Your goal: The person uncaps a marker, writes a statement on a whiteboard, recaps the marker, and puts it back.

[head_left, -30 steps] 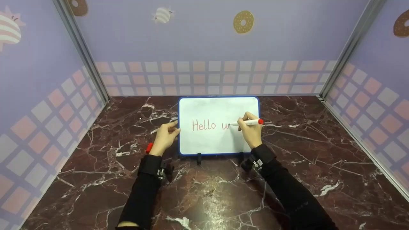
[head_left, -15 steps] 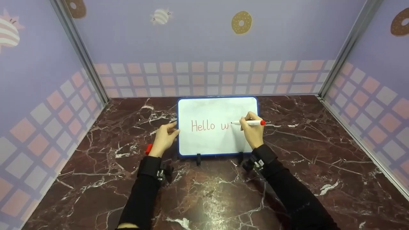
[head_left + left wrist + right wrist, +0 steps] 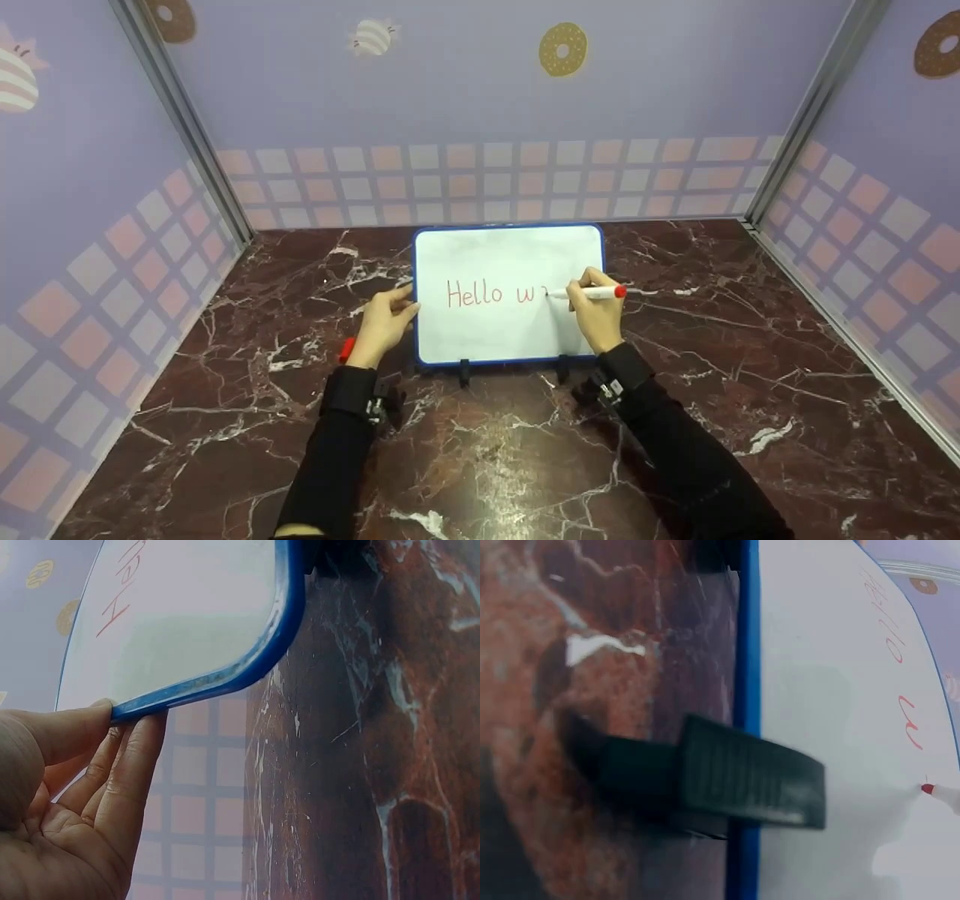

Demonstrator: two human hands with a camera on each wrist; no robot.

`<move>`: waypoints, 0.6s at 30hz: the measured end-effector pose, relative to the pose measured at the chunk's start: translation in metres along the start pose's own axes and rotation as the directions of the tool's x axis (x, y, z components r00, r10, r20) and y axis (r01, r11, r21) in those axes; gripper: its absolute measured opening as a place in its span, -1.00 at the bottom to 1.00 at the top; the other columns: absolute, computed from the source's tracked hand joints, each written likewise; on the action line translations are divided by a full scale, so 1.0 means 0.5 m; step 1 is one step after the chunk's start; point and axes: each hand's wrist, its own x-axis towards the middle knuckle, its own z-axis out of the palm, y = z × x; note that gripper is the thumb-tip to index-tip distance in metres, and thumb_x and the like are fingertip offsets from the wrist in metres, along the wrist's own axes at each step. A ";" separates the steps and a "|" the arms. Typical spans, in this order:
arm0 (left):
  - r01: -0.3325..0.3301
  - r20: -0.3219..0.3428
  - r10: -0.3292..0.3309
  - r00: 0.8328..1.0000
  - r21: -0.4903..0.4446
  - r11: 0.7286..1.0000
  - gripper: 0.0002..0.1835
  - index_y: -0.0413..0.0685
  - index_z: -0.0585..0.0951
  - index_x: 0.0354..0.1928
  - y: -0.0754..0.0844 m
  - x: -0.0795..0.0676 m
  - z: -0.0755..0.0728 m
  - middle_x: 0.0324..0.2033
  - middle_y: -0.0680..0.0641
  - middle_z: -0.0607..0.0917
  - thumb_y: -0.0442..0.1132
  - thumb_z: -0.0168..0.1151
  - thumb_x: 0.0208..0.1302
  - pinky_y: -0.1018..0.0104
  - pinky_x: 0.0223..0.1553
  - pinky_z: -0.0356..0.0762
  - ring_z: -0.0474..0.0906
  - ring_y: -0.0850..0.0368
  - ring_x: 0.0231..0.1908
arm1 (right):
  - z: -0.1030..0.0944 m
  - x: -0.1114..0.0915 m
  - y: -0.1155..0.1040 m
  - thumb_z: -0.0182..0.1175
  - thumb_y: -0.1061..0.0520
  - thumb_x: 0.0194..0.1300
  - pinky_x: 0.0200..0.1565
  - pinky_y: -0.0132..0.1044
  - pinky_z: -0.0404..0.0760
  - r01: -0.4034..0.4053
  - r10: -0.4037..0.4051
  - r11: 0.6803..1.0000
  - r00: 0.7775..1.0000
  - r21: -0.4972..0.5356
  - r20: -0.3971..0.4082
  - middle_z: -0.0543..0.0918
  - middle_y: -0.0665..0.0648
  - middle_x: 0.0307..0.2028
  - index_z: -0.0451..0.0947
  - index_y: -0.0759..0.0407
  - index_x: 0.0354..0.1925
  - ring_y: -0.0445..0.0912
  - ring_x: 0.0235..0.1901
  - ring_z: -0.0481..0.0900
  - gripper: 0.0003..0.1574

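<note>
A whiteboard with a blue frame leans back on black feet, and "Hello w" plus the start of another letter stand on it in red. My left hand pinches its left edge; in the left wrist view the thumb lies on the front side of the blue frame and the fingers behind. Between thumb and fingers, my right hand holds a white marker with a red end. Its red tip is at the board surface just right of the "w". The right hand itself is outside the right wrist view.
A red marker cap lies on the dark marbled table, beside the left wrist. Black stand feet hook over the board's bottom edge; one foot looms large in the right wrist view. Patterned walls enclose the back and sides.
The right hand has moved the marker slightly rightward from the "w", and a short new red stroke shows at the tip. The left hand keeps its place on the board's edge.
</note>
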 end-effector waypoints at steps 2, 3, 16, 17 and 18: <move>0.000 -0.001 0.000 1.000 -0.001 1.000 -0.50 -0.29 0.41 0.35 0.000 0.000 -0.001 0.06 -0.43 0.63 -0.38 0.17 0.40 0.15 -0.05 0.74 0.63 -0.25 0.07 | 0.002 -0.003 -0.001 0.05 0.55 0.11 -0.68 -0.57 0.22 0.001 -0.001 1.000 1.000 0.001 0.013 0.42 0.52 -0.76 0.23 0.58 -0.67 -0.18 -0.79 0.40 -0.71; -0.002 -0.003 0.002 1.000 -0.001 1.000 -0.50 -0.30 0.41 0.35 -0.001 0.000 -0.001 0.06 -0.43 0.63 -0.38 0.17 0.40 0.15 -0.06 0.74 0.63 -0.25 0.07 | 0.004 -0.004 -0.001 0.06 0.55 0.11 -0.68 -0.57 0.21 0.001 -0.001 1.000 1.000 -0.002 0.020 0.42 0.52 -0.76 0.23 0.59 -0.67 -0.18 -0.79 0.40 -0.71; -0.025 -0.026 0.025 0.999 0.005 1.000 -0.52 -0.33 0.44 0.32 -0.002 0.002 0.002 -0.01 -0.43 0.67 -0.39 0.19 0.38 0.27 -0.19 0.76 0.68 -0.24 -0.01 | 0.017 0.010 -0.010 0.07 0.52 0.14 -0.67 -0.56 0.21 -0.009 0.009 1.000 1.000 -0.011 -0.020 0.45 0.56 -0.72 0.25 0.59 -0.66 0.13 -0.75 0.46 -0.70; -0.024 -0.027 0.025 0.999 0.005 1.000 -0.52 -0.32 0.45 0.31 -0.001 0.001 0.002 -0.01 -0.43 0.67 -0.39 0.19 0.38 0.27 -0.19 0.76 0.68 -0.24 -0.01 | 0.015 0.010 -0.010 0.07 0.52 0.14 -0.68 -0.55 0.21 -0.011 0.011 1.000 1.000 0.001 -0.024 0.44 0.56 -0.73 0.24 0.58 -0.66 0.06 -0.76 0.46 -0.70; -0.025 -0.028 0.025 0.999 0.006 1.000 -0.52 -0.32 0.45 0.31 -0.002 0.001 0.001 -0.01 -0.43 0.67 -0.39 0.19 0.37 0.27 -0.19 0.76 0.68 -0.24 -0.01 | 0.012 0.010 -0.009 0.06 0.52 0.14 -0.68 -0.55 0.21 -0.016 0.016 1.000 0.999 0.013 -0.028 0.44 0.56 -0.73 0.24 0.58 -0.66 -0.01 -0.77 0.45 -0.70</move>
